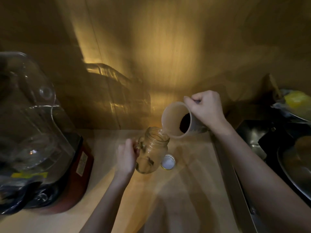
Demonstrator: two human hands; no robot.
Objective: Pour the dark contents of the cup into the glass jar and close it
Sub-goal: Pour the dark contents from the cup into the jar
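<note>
Over the pale worktop (193,165), our right hand (207,110) grips the tipped cup (173,118), dark contents (185,122) inside, rim above the open glass jar (151,152) our left hand (126,157) clasps; lid (168,162) lies beside.

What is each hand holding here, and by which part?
The left hand grips the glass jar by its side handle. The right hand holds the tilted cup by its handle, rim over the jar's mouth.
</note>
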